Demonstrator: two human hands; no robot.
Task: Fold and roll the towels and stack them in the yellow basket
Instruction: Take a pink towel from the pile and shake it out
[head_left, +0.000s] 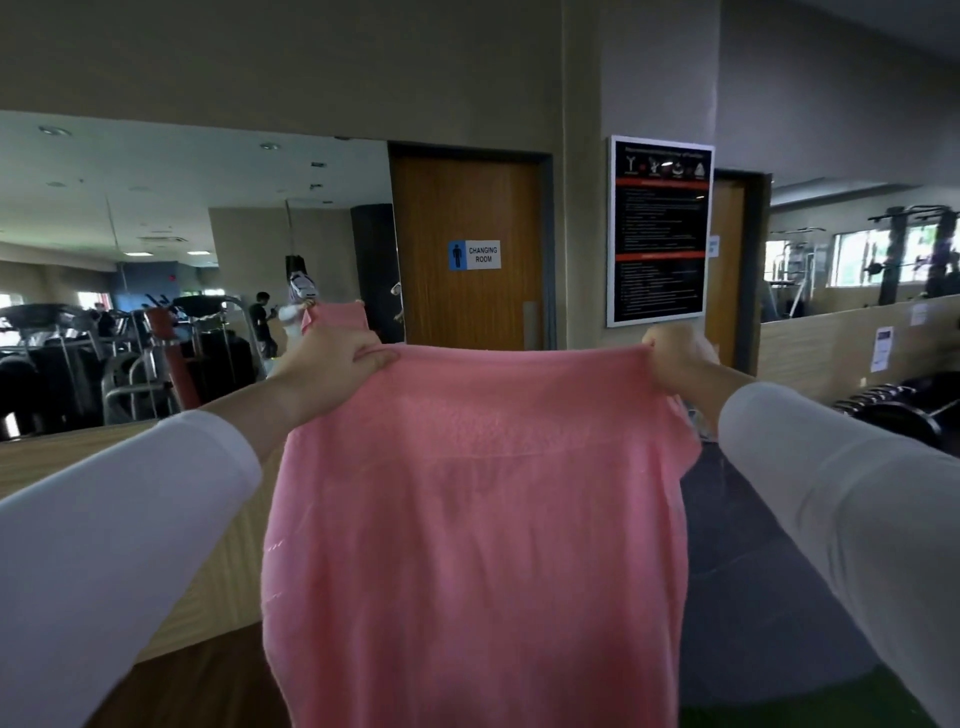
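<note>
White sleeves, left (119, 545) and right (857, 499), are sitting nearest the lens, both arms reaching forward and up.

Pink towel (478, 519) is hanging full length between them, filling the middle of the view and running off the bottom edge. Its top edge is being stretched taut and roughly level. My read: it's being opened flat in the air to find the edges before a first fold. A lighter band is showing across the upper part; doubled layer or woven stripe, can't tell.

Mirror wall (156, 234) on the left is reflecting gym machines. Wooden door (467, 208) is standing behind the towel, black-framed poster (660, 228) to its right. Background only.

Left hand (332, 358) is gripping the top-left corner, thumb pressing on the near face. Right hand (675, 358) is gripping the top-right corner, cloth bunching in the fist. The hands are well apart, which is what's spreading the cloth.

Changing-room sign (474, 255) is on the door.

Yellow basket isn't showing in this view, nor any folding surface. Judging by that, this towel is at an early stage: no fold or roll yet.
</note>
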